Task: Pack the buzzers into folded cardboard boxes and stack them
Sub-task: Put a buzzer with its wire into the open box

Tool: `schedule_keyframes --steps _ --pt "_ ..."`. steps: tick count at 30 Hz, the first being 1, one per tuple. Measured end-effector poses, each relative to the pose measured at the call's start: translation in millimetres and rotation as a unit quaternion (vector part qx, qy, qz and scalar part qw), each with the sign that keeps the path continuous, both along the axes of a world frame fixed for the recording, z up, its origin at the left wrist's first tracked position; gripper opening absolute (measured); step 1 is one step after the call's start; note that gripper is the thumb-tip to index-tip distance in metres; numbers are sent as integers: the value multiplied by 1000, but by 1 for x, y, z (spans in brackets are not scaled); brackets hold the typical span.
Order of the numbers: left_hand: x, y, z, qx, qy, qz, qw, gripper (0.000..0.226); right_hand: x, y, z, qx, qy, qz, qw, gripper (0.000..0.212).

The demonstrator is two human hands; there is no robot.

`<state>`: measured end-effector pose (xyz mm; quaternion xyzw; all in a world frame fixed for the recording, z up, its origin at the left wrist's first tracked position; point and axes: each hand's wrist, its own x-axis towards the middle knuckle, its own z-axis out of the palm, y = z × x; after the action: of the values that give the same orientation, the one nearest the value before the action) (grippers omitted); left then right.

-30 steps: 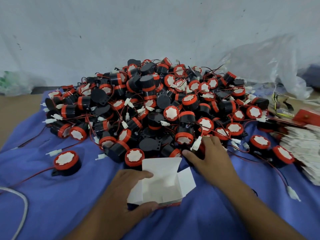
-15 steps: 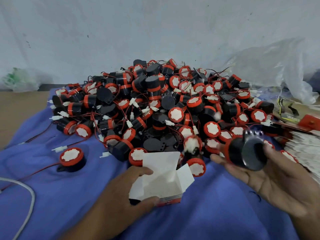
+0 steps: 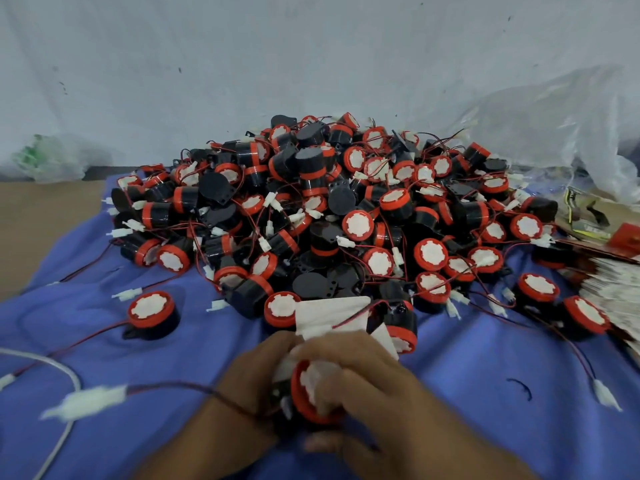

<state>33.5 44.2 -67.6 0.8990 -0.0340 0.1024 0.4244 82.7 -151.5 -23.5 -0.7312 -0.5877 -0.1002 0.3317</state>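
— Fingers [image 3: 334, 388] of right hand [image 3: 375, 391] curled over black round buzzer with red rim [image 3: 298, 393], at mouth of white folded cardboard box [image 3: 329, 313]; left hand [image 3: 249, 379] grips box.
— Step?
— Loading, I judge. Next: seat buzzer, tuck trailing red wire [image 3: 166, 388] in, close flap.
— Surroundings?
— Crumpled blue cloth [image 3: 485, 375]; heap of loose buzzers [image 3: 329, 209] just beyond; pale wall [image 3: 277, 64] behind.

Dim, flat, bluish light; soft shadows. Foreground motion-blurred; edges smeared, wide-angle bowing.

Buzzer pile [image 3: 329, 216] behind box [image 3: 332, 315]
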Motion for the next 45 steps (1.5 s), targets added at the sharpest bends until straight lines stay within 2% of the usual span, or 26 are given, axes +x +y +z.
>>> schedule_keyframes --steps 2,4,5,7,8,12,15,19,23,25,28,30,32,33,36,39,40,43,45 --pt "-2 2 2 -1 -10 -11 1000 16 -8 1 0 1 110 45 993 26" --pt "-4 7 0 -73 -15 -20 997 30 -6 4 0 4 194 25 981 35" --pt "-5 10 2 -115 8 -30 993 38 -2 5 -1 5 189 -11 982 36" --pt "-7 13 3 -59 -1 -39 998 63 9 7 -3 5 144 -78 987 37" --pt "-6 15 1 -10 -11 -33 999 69 13 8 -4 -5 109 -99 989 37" --pt "-3 19 5 -13 5 -5 1000 77 17 12 -4 -58 -23 -99 993 28" --pt "-5 20 6 -3 18 0 1000 76 17 9 -5 -100 -31 -113 988 16" --pt "-6 20 5 17 22 -5 1000 74 14 -1 -3 -142 -7 -113 983 18" --pt "-4 21 3 3 31 -6 1000 73 14 6 -1 -72 27 -134 988 7" --pt "-5 22 2 12 29 -3 999 71 13 9 -5 -84 38 -147 985 10" --pt "-5 22 1 55 26 -3 998 64 13 5 -7 -120 27 -160 980 28" --pt "-5 17 6 50 -20 -24 998 43 13 3 -6 -127 -24 -160 979 25" --pt "-5 15 9 20 -111 -31 993 19 12 2 -5 -140 -27 -157 977 25" --pt "-4 16 9 7 -139 -17 990 18 11 1 -6 -145 -19 -157 977 28" --pt "-2 13 8 7 -115 8 993 23 13 1 -7 -137 3 -150 979 34" --pt "0 6 8 122 -103 -44 986 41 16 4 -1 -137 20 -131 982 24" --pt "2 4 10 130 -96 -70 984 40 17 4 1 -132 32 -120 983 21" --pt "6 2 17 90 -79 -106 987 32 18 3 11 -69 120 -68 988 36" --pt "6 1 15 90 -70 -85 990 26 18 8 15 -18 122 -55 991 26"
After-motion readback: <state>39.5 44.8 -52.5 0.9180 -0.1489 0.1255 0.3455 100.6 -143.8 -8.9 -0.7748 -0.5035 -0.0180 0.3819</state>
